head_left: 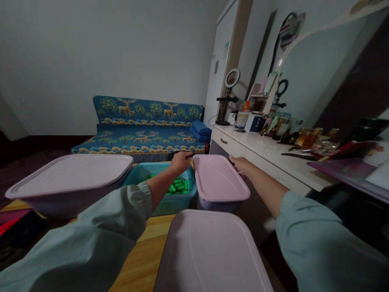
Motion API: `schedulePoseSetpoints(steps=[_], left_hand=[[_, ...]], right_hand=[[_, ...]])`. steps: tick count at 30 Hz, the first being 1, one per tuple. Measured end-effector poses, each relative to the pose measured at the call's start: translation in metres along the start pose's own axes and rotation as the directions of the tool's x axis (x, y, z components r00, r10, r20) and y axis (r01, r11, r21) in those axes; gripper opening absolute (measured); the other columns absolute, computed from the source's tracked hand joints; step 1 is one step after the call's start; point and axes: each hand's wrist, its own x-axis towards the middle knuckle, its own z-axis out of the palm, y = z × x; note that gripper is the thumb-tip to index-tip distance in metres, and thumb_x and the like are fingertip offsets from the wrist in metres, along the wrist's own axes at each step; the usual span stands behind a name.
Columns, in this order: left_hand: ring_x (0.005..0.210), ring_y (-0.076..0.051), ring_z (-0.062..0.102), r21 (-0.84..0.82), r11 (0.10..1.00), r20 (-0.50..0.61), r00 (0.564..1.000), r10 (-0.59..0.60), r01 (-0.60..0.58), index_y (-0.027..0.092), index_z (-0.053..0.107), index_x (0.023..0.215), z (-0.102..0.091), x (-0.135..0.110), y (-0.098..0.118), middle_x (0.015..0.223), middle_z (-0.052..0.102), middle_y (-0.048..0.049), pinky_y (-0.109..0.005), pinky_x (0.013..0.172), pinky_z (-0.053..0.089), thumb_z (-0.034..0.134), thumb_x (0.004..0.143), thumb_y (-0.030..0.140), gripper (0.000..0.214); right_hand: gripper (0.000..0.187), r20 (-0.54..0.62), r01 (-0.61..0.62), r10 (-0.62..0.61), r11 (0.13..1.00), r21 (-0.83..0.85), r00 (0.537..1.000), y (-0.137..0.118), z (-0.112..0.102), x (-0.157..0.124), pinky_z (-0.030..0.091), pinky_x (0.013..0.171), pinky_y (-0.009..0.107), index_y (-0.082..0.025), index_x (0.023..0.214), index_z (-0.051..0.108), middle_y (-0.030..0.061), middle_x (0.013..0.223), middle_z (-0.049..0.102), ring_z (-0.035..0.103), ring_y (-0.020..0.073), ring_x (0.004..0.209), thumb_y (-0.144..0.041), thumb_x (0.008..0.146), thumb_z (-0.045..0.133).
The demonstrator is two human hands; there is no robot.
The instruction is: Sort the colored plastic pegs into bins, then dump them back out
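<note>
A storage box with a pink lid (pixel 221 178) stands between my two hands. My left hand (pixel 181 160) is closed at the lid's far left corner, fingertips against its edge. At the lid's right edge, toward the far end, my right hand (pixel 241 164) is closed with the thumb up by the rim; its other fingers are partly hidden. The lid lies over the box. Under my left forearm is an uncovered teal bin (pixel 161 207) holding several small bright green pieces (pixel 179 186).
A wide lidded box (pixel 75 172) stands at the left, and another pale lid (pixel 215 251) is nearest me. All are around a wooden table (pixel 146 251). A white dresser (pixel 258 148) crowded with bottles runs along the right. A blue patterned sofa (pixel 146 132) is beyond.
</note>
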Motion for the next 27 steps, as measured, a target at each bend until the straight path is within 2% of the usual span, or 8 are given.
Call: schedulePoseSetpoints(steps=[6, 9, 13, 17, 20, 22, 24, 27], left_hand=[[0.108, -0.020, 0.063, -0.055, 0.989, 0.015, 0.990, 0.137, -0.136, 0.016, 0.071, 0.107, -0.066, -0.067, -0.009, 0.113, 0.071, -0.0064, -0.027, 0.099, 0.043, 0.052, 0.082, 0.019, 0.032], [0.107, -0.021, 0.063, -0.060, 0.974, 0.082, 0.971, 0.224, -0.220, 0.017, 0.072, 0.104, -0.109, -0.115, -0.007, 0.112, 0.071, -0.0061, -0.031, 0.097, 0.045, 0.054, 0.081, 0.022, 0.030], [0.106, -0.020, 0.063, -0.095, 0.949, 0.154, 0.937, 0.312, -0.300, 0.018, 0.073, 0.102, -0.164, -0.186, -0.010, 0.111, 0.071, -0.0061, -0.030, 0.095, 0.046, 0.056, 0.081, 0.026, 0.028], [0.102, -0.018, 0.064, -0.140, 0.950, 0.172, 0.938, 0.302, -0.281, 0.018, 0.072, 0.103, -0.206, -0.259, -0.029, 0.112, 0.070, -0.0067, -0.028, 0.092, 0.048, 0.057, 0.083, 0.026, 0.026], [0.106, -0.019, 0.062, -0.092, 0.969, 0.174, 0.955, 0.242, -0.229, 0.019, 0.071, 0.105, -0.229, -0.314, -0.052, 0.117, 0.067, -0.0085, -0.029, 0.093, 0.047, 0.058, 0.084, 0.026, 0.026], [0.107, -0.020, 0.062, -0.042, 0.986, 0.169, 0.972, 0.164, -0.159, 0.019, 0.070, 0.106, -0.242, -0.351, -0.070, 0.117, 0.067, -0.0094, -0.031, 0.094, 0.047, 0.058, 0.084, 0.027, 0.027], [0.105, -0.021, 0.063, 0.006, 0.998, 0.162, 0.985, 0.059, -0.061, 0.019, 0.070, 0.107, -0.252, -0.389, -0.089, 0.115, 0.068, -0.0102, -0.033, 0.093, 0.047, 0.057, 0.085, 0.029, 0.028], [0.108, -0.023, 0.062, 0.120, 0.987, 0.122, 0.985, -0.124, 0.110, 0.019, 0.070, 0.108, -0.261, -0.445, -0.118, 0.116, 0.067, -0.0111, -0.036, 0.096, 0.046, 0.055, 0.086, 0.035, 0.031]], right_hand=[[0.037, 0.019, -0.016, 0.014, 0.995, 0.097, 1.000, -0.010, -0.041, -0.071, 0.047, 0.064, 0.026, -0.008, 0.093, 0.066, 0.0140, 0.087, 0.070, 0.066, 0.0177, 0.074, -0.039, 0.091, 0.047], [0.028, -0.068, 0.126, -0.114, 0.970, 0.206, 0.991, -0.027, -0.055, -0.112, 0.047, 0.074, 0.027, -0.009, 0.094, 0.066, 0.0119, 0.092, 0.070, 0.065, 0.0171, 0.082, -0.033, 0.088, 0.052], [0.025, -0.188, 0.399, -0.352, 0.826, 0.398, 0.917, -0.076, -0.074, -0.194, 0.048, 0.081, 0.034, -0.014, 0.095, 0.068, 0.0082, 0.091, 0.071, 0.064, 0.0175, 0.082, -0.034, 0.081, 0.061], [0.022, -0.073, 0.594, -0.623, 0.696, 0.403, 0.779, -0.131, -0.084, -0.309, 0.048, 0.083, 0.036, -0.024, 0.101, 0.069, 0.0065, 0.098, 0.069, 0.063, 0.0173, 0.088, -0.035, 0.084, 0.060], [0.020, 0.007, 0.717, -0.794, 0.553, 0.423, 0.608, -0.152, -0.061, -0.388, 0.049, 0.085, 0.035, -0.031, 0.103, 0.067, 0.0042, 0.108, 0.066, 0.062, 0.0192, 0.095, -0.032, 0.085, 0.060], [0.023, 0.129, 0.706, -0.855, 0.492, 0.509, 0.503, -0.155, -0.026, -0.428, 0.050, 0.082, 0.031, -0.030, 0.107, 0.065, 0.0030, 0.109, 0.064, 0.062, 0.0178, 0.095, -0.027, 0.084, 0.060], [0.029, 0.332, 0.611, -0.836, 0.546, 0.574, 0.436, -0.152, 0.021, -0.455, 0.050, 0.079, 0.027, -0.028, 0.111, 0.063, 0.0024, 0.108, 0.064, 0.062, 0.0153, 0.090, -0.021, 0.083, 0.059], [0.029, 0.544, 0.516, -0.735, 0.674, 0.528, 0.404, -0.144, 0.095, -0.474, 0.049, 0.077, 0.027, -0.023, 0.106, 0.065, 0.0034, 0.106, 0.064, 0.062, 0.0143, 0.083, -0.016, 0.079, 0.060]])
